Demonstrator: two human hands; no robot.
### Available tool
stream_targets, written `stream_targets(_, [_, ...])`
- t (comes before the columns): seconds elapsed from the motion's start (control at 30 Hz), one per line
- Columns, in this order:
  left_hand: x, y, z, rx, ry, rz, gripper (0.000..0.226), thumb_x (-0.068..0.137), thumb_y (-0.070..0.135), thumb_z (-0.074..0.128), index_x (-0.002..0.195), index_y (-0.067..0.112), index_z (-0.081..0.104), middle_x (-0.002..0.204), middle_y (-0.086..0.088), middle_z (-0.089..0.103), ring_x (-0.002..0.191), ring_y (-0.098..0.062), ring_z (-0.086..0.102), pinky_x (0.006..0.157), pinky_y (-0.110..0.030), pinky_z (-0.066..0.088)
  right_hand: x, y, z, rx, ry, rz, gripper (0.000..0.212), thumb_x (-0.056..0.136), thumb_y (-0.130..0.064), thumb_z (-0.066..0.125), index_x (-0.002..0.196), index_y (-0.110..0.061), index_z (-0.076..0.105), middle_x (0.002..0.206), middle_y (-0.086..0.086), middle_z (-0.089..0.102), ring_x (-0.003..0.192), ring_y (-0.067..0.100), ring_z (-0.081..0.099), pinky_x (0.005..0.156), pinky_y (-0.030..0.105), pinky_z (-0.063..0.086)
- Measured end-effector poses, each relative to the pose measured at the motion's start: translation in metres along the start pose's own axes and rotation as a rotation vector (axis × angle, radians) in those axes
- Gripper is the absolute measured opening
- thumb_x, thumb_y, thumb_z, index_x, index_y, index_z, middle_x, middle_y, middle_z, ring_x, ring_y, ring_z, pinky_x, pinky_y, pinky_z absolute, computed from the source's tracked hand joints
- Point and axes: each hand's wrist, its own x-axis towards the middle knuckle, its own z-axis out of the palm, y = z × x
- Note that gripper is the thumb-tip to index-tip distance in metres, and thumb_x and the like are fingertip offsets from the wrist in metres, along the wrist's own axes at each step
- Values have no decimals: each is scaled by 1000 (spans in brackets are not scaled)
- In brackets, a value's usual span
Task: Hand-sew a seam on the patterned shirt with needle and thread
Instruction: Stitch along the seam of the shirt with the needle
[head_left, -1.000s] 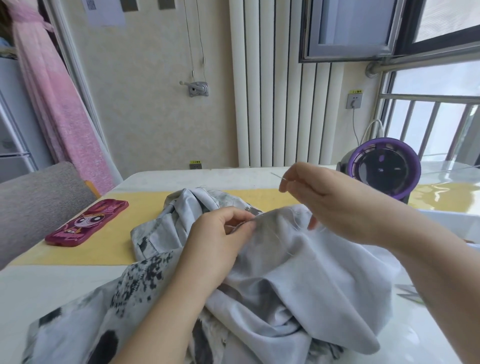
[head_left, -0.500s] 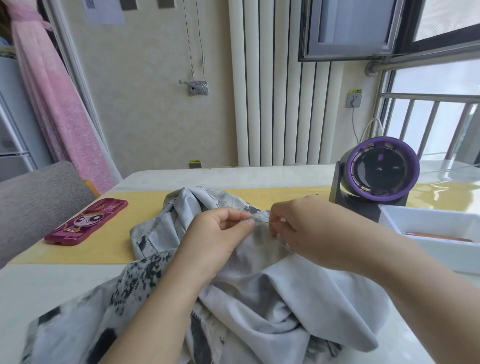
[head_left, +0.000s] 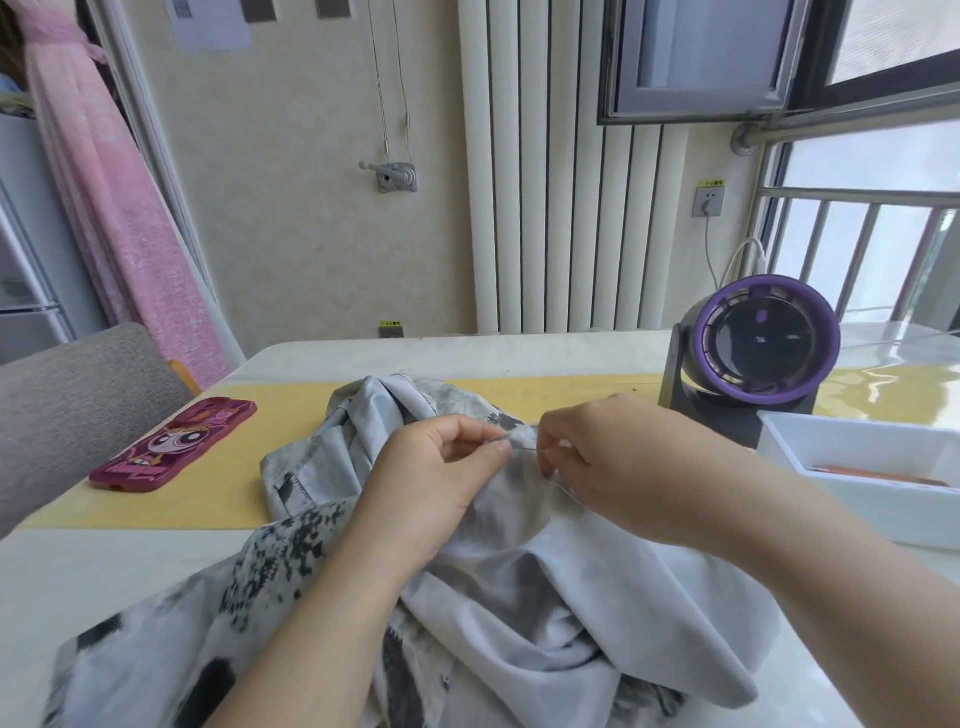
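Patterned shirt (head_left: 545, 597), pale grey with black blotches, lies crumpled across the near middle of the white table (head_left: 78, 571), its far folds spilling onto a yellow mat (head_left: 234, 493). We see both hands meeting over a raised ridge of the cloth at the centre. Our left hand (head_left: 441, 467) pinches that ridge between thumb and forefinger, with the other fingers curled under. Our right hand (head_left: 613, 457) sits just beside it to the right, fingertips pressed together on a thin sliver that we take for the needle (head_left: 523, 445), which bridges the small gap between the two hands. A pale thread (head_left: 560, 482) loops down from the right fingers onto the fabric; where it enters the cloth we cannot tell. On the mat to the left, well apart from the shirt, lies a magenta cartoon phone case (head_left: 174, 447). At the far right stands a small desk fan with a purple ring (head_left: 761, 340), and just in front of it a white tray (head_left: 852, 493) holding something orange-brown. A grey chair back (head_left: 67, 405) shows at the left edge, with a pink curtain (head_left: 119, 208) behind it and a white radiator (head_left: 545, 182) on the far wall.
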Motion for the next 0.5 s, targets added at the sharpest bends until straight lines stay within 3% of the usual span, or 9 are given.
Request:
stream_targets(0.2, [-2,0,2,124,32,91,18,82,15,70,73,30,68,71,15,70,73,-2,65,70,-13,47,0,0,2,-13,17,-1,24,95,-25,35,93,-24,59,87,2,61,82,27,57,71,36,50])
stream_targets(0.37, [-12,6,12,278,117,282,27,83,16,69,71,40,66,76,26,69,73,10,62,68,-6,43,6,-3,15,-29,88,-25,19,97,-23,35,102,-20,53,82,3,53,77,28,51,63,34,40])
stream_targets(0.5, [-7,5,12,111,134,205,20,85,14,68,75,32,68,76,17,72,75,3,66,72,-11,46,11,-3,19,162,135,-47,11,98,-24,38,106,-19,43,72,-2,55,72,25,55,62,36,41])
